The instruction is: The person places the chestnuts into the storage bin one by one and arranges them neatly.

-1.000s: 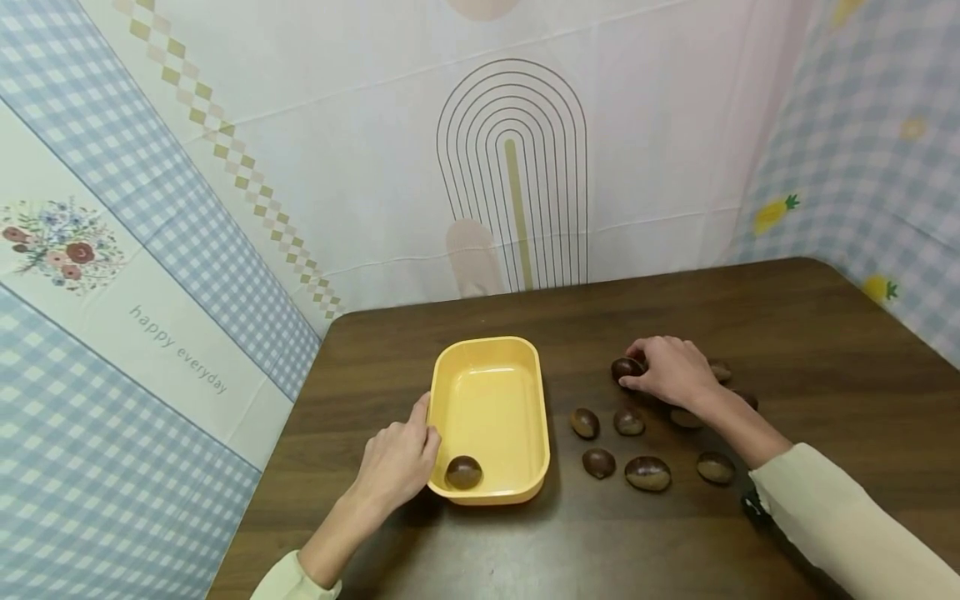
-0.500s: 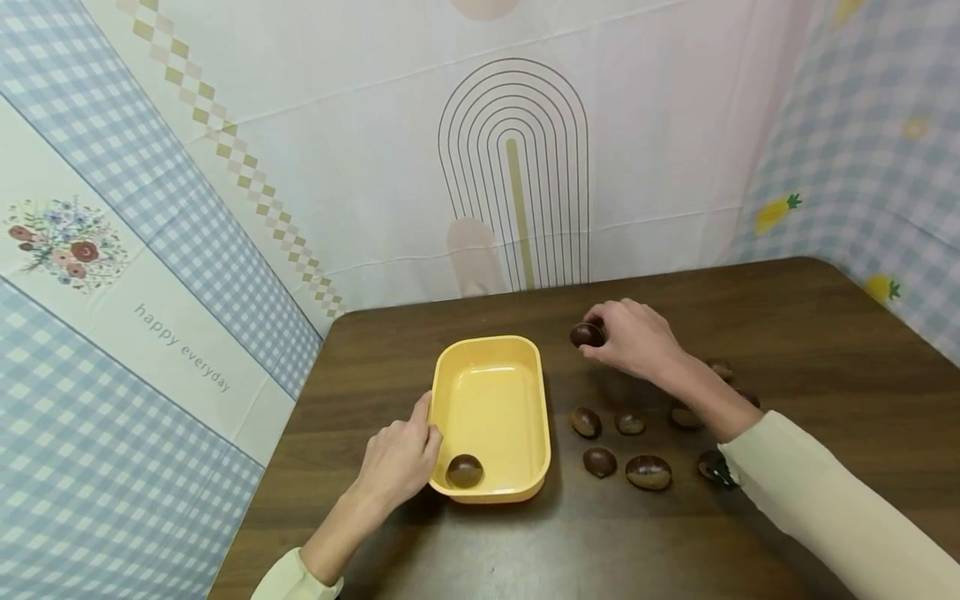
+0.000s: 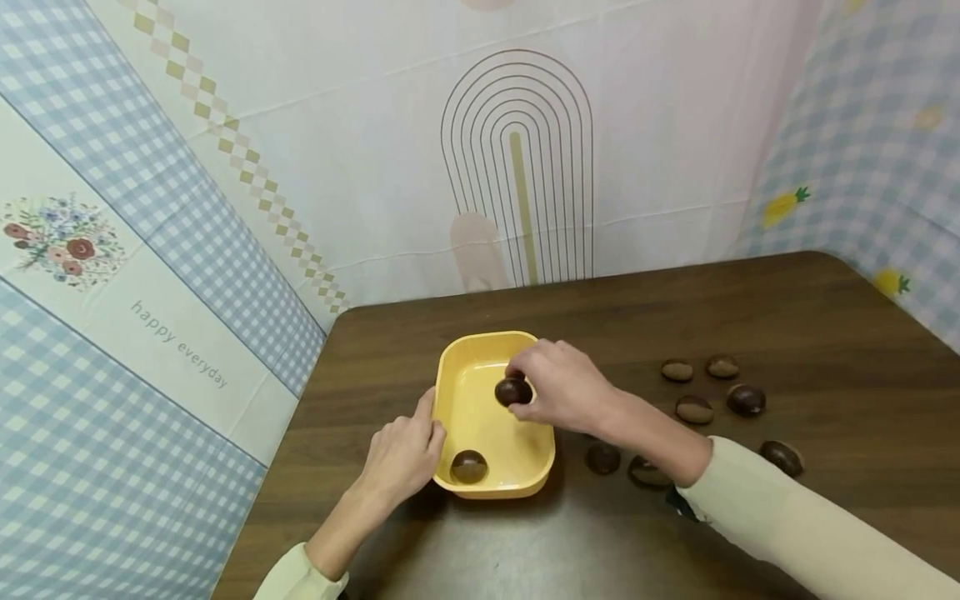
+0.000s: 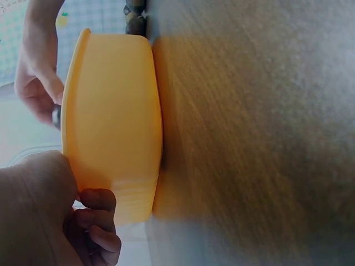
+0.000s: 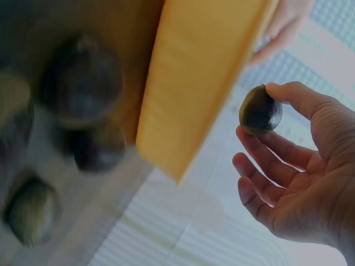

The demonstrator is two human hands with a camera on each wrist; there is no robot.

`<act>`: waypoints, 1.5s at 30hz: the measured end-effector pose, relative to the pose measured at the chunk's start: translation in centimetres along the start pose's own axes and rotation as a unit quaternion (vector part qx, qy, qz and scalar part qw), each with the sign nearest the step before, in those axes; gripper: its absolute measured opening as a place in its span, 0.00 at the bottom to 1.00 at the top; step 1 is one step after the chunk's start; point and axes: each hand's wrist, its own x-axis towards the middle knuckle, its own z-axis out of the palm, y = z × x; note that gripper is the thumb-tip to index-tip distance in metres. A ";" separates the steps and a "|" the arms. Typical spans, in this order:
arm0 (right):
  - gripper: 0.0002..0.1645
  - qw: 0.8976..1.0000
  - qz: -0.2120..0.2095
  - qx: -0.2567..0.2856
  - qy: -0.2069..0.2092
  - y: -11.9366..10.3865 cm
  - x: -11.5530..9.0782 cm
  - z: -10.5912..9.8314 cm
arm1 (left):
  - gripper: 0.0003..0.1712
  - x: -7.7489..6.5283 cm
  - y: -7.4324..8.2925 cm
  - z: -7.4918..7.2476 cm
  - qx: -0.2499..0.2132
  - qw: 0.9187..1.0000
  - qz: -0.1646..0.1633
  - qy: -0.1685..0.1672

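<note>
- Printed cloth (image 3: 360, 183) hangs across the top of the head view; it is pale, with nested arches at upper middle; blue checks fill the left side and the upper right corner.
- A dark wood-grain table (image 3: 487, 554) spreads over the lower part of the frame, from lower left to the right edge.
- Pale sleeves cover both forearms; the right sleeve (image 3: 810, 517) enters from the lower right, the left sleeve (image 3: 300, 579) from the bottom edge, left of middle.
- A yellow container (image 3: 487, 425) with rounded corners sits on the table, just below the middle of the frame.
- The right hand (image 3: 562, 387) is over the container's right rim, near the centre; it pinches one nut between thumb and fingertip, the lower fingers bent and apart from it in the right wrist view.
- The left hand (image 3: 401, 454) is at the container's left side; it grips the rim, its fingers curled against the outer wall in the left wrist view.
- The held nut (image 3: 513, 392), dark brown and glossy, is above the container's opening; a second nut (image 3: 468, 467) lies inside, in the lower left corner; at least seven loose nuts (image 3: 746, 400) lie at centre right, two partly hidden by the right forearm.
</note>
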 end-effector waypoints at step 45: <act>0.17 0.980 0.032 0.111 0.160 7.4 -4.0 -1.4 | 0.29 1.5 2.8 2.4 0.015 1.000 -0.014 0.006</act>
